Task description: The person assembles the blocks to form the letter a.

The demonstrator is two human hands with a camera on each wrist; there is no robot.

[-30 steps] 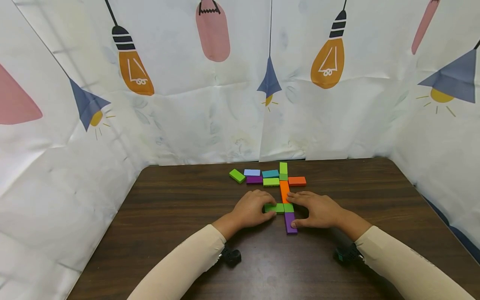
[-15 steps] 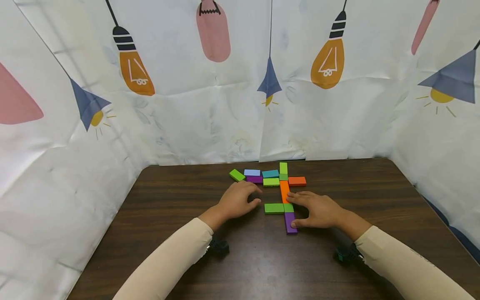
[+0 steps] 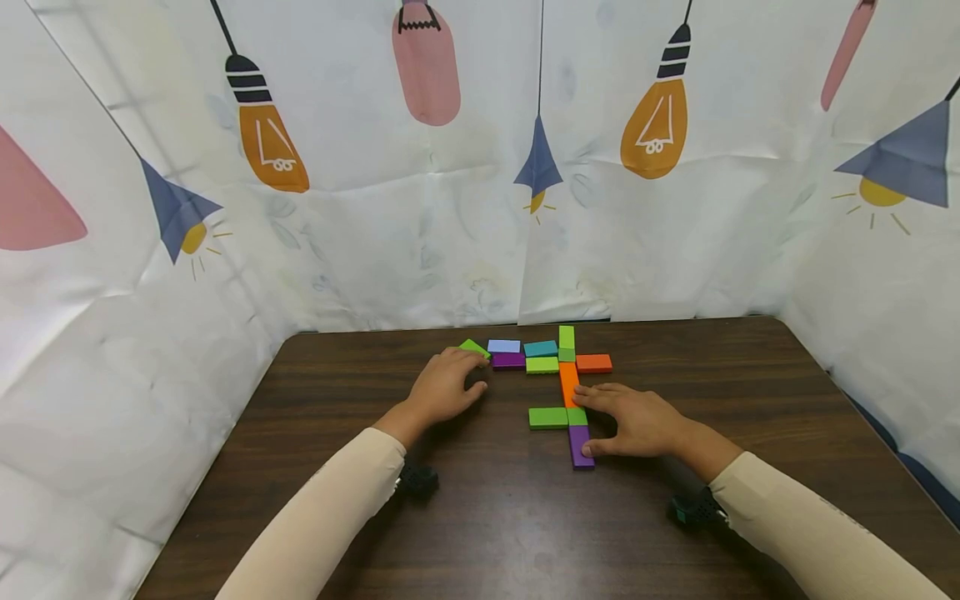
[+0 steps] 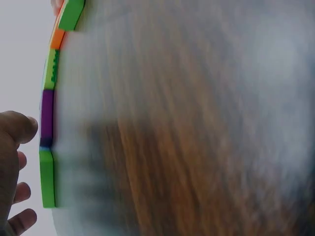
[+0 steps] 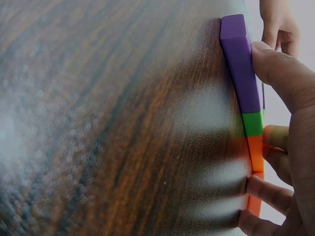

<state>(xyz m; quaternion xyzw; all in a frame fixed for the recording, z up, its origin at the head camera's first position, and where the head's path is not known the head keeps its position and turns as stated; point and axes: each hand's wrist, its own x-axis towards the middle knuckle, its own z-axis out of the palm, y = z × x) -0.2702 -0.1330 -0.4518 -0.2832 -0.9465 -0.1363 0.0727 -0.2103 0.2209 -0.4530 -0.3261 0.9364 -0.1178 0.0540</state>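
Note:
My left hand (image 3: 442,387) hovers at the loose green block (image 3: 474,346), covering part of it in the head view. In the left wrist view its spread fingers stand apart from that green block (image 4: 47,179). With loosely straight fingers, my right hand (image 3: 637,421) rests along the joined column. Its thumb touches the purple block (image 3: 579,448) and its fingertips touch the orange block (image 3: 568,383). A small green block (image 3: 576,416) lies between those two. Another green block (image 3: 548,418) sticks out to the left.
Behind the hands lie a dark purple block (image 3: 508,361), a light blue block (image 3: 504,345), a teal block (image 3: 541,348) and a lime block (image 3: 542,365). A red-orange block (image 3: 594,363) adjoins the column's right. A patterned curtain (image 3: 465,242) borders the brown table (image 3: 337,400).
My left hand has let go of the left-pointing green block and moved left and away from me to the loose green block. The right hand stays in place.

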